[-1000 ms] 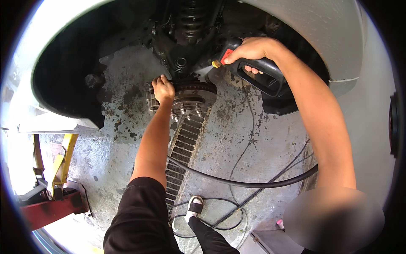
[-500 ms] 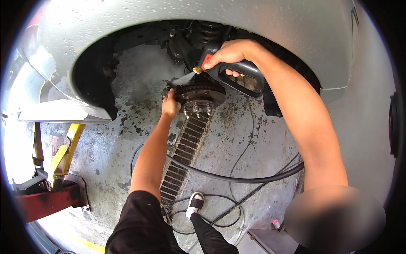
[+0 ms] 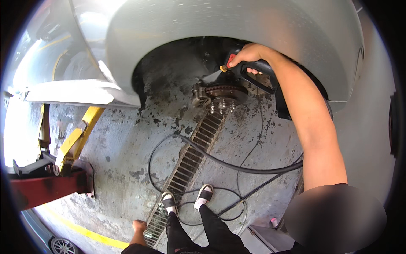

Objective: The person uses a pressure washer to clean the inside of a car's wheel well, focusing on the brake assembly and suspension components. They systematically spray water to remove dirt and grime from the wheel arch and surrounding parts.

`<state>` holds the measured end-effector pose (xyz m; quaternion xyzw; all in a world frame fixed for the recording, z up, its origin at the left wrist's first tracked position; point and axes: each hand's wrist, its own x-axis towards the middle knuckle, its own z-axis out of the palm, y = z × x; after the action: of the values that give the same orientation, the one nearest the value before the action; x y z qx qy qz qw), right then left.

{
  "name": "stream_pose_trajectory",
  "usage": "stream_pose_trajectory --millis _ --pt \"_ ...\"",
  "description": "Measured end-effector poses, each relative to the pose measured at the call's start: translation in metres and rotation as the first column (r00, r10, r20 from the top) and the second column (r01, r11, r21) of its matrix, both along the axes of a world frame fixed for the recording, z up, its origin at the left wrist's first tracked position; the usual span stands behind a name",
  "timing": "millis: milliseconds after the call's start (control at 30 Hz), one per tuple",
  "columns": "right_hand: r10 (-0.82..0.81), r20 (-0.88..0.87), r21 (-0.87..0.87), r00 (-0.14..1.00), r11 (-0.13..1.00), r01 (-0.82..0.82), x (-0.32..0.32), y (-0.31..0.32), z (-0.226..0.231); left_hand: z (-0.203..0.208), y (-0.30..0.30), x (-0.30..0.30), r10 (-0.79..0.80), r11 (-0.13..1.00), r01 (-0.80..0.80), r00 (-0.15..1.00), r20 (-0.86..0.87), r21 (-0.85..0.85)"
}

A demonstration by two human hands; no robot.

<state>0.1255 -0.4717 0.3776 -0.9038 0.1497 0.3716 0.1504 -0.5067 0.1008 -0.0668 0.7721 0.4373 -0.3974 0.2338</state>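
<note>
In my right hand (image 3: 249, 55) is a black spray gun (image 3: 258, 76) with a red part and a brass-coloured nozzle (image 3: 223, 68). My fingers wrap through its handle loop, inside the car's wheel arch. A fan of mist leaves the nozzle down and to the left, toward the brake caliper (image 3: 200, 95) and the back of the dark brake disc (image 3: 231, 94). Shiny wheel studs (image 3: 222, 106) stick out of the hub, which carries no wheel. Down at the lower left, my left hand (image 3: 139, 226) hangs beside my leg with its fingers curled, nothing visible in it.
A pale car body (image 3: 203, 21) arches over the top. At left stands a yellow and red lift (image 3: 50, 186). A floor drain grate (image 3: 192, 158) runs below the hub. Black hose (image 3: 241, 168) loops across the wet floor around my feet. Another car (image 3: 46, 235) shows at lower left.
My left hand has let go of the brake caliper and dropped back to the lower left. The right hand still sprays. The view has shifted, so the wheel arch sits farther right.
</note>
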Motion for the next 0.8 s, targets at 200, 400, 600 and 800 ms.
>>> stream_pose_trajectory --millis 200,400,600,800 --pt "0.062 0.057 -0.072 0.996 0.996 -0.058 -0.006 0.044 0.011 0.039 0.046 -0.007 -0.264 0.94 0.217 0.952 0.157 0.264" --pt "0.033 0.098 -0.086 0.995 0.996 -0.024 -0.037 0.088 0.034 0.0 0.011 0.211 -0.122 0.992 0.123 0.915 0.386 0.023" --pt "-0.01 0.09 0.004 0.996 1.0 0.009 -0.073 0.102 0.039 0.027 -0.089 0.399 0.27 0.847 0.117 0.745 0.61 -0.518" --pt "0.057 0.32 -0.17 0.946 0.985 -0.002 -0.204 0.113 0.096 0.121 -0.212 0.49 0.724 0.245 -0.141 0.685 0.084 -0.959"
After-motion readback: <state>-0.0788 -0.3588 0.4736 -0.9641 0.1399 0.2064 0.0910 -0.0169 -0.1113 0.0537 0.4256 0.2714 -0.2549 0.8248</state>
